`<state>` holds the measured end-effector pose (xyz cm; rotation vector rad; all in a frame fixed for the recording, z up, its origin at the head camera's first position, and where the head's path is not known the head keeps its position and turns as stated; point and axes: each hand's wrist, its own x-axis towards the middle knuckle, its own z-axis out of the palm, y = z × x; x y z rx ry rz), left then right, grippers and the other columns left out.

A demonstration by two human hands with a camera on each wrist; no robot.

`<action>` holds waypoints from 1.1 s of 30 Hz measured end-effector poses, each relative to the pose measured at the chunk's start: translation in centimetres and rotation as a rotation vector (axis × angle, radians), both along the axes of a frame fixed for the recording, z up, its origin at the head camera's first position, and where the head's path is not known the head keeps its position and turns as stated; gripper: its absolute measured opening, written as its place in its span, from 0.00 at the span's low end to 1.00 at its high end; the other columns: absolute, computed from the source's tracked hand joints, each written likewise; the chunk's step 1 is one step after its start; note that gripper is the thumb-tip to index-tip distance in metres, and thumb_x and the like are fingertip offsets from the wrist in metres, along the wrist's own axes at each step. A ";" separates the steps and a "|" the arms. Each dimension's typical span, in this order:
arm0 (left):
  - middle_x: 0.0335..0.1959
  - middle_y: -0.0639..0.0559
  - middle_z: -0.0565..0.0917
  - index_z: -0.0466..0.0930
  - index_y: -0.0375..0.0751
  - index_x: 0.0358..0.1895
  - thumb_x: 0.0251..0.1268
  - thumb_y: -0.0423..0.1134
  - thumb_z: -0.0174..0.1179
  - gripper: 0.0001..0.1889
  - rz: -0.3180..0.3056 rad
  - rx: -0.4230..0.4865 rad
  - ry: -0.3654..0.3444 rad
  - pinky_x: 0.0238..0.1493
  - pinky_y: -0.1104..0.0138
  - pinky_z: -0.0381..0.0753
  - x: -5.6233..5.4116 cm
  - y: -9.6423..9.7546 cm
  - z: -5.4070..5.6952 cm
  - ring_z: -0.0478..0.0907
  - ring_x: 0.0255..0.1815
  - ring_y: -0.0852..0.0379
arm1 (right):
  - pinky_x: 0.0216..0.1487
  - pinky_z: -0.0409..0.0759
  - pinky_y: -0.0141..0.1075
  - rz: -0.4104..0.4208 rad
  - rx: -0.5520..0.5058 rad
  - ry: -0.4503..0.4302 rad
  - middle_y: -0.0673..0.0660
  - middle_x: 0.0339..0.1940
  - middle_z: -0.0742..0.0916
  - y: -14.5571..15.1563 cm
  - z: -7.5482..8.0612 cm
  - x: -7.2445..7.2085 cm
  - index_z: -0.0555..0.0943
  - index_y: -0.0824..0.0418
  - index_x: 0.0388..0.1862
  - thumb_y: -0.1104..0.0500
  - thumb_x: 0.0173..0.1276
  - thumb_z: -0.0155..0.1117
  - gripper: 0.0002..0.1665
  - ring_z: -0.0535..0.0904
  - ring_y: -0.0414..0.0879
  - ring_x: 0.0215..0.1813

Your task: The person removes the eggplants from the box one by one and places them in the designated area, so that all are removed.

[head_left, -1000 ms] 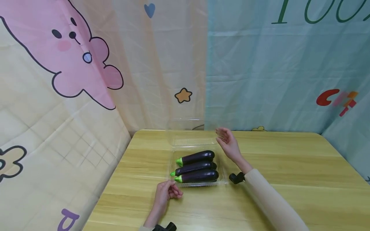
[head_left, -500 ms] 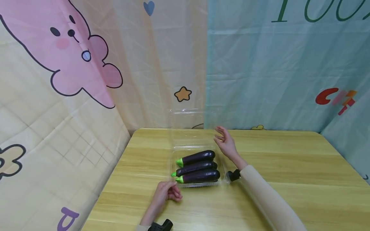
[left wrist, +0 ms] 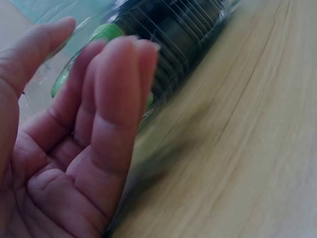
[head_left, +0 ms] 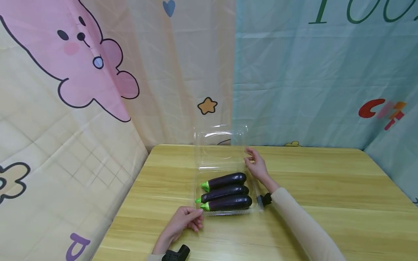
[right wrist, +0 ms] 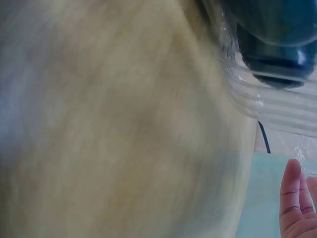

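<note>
A clear plastic clamshell container [head_left: 258, 206] stands near the table's middle, its lid [head_left: 220, 154] raised at the back. Three dark purple eggplants lie side by side in its base: the back one [head_left: 227, 179], the middle one [head_left: 226, 192] and the front one [head_left: 230, 203], green stems pointing left. My left hand [head_left: 184, 221] pinches the front left corner of the base, with the thumb extended in the left wrist view. My right hand [head_left: 256, 165] holds the lid's right edge between thumb and fingers. Only its fingertips [right wrist: 291, 183] show in the right wrist view.
The wooden table [head_left: 326, 188] has its back edge against printed cloth curtains [head_left: 294, 79]. A cloth with a pink bear print [head_left: 91, 83] hangs at the left. Black wrist mounts [head_left: 176, 253] sit on both wrists.
The lid has swung more upright at the back. The container with the eggplants has shifted slightly right and toward me. My left fingers have closed up at its front corner.
</note>
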<state>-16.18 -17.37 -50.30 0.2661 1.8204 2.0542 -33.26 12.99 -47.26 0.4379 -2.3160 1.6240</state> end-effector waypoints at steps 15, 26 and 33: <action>0.19 0.52 0.76 0.74 0.36 0.27 0.73 0.47 0.51 0.18 0.057 0.004 -0.052 0.16 0.75 0.72 0.0 -0.2 0.3 0.74 0.17 0.62 | 0.36 0.79 0.36 -0.032 0.081 -0.218 0.71 0.60 0.74 0.1 0.0 0.0 0.65 0.72 0.64 0.69 0.65 0.54 0.28 0.76 0.59 0.47; 0.19 0.52 0.77 0.74 0.34 0.27 0.72 0.45 0.52 0.18 0.092 0.001 -0.030 0.17 0.74 0.73 -0.2 -0.1 0.1 0.75 0.17 0.62 | 0.52 0.75 0.50 -0.011 0.153 -0.295 0.72 0.60 0.74 0.2 0.1 -0.1 0.63 0.75 0.64 0.66 0.67 0.49 0.27 0.72 0.64 0.58; 0.20 0.52 0.77 0.75 0.37 0.26 0.72 0.43 0.53 0.16 0.082 0.008 -0.023 0.18 0.73 0.74 -0.2 -0.1 0.3 0.75 0.18 0.63 | 0.46 0.78 0.45 -0.020 0.183 -0.313 0.72 0.57 0.76 0.2 0.2 -0.1 0.62 0.77 0.65 0.65 0.68 0.50 0.28 0.74 0.63 0.55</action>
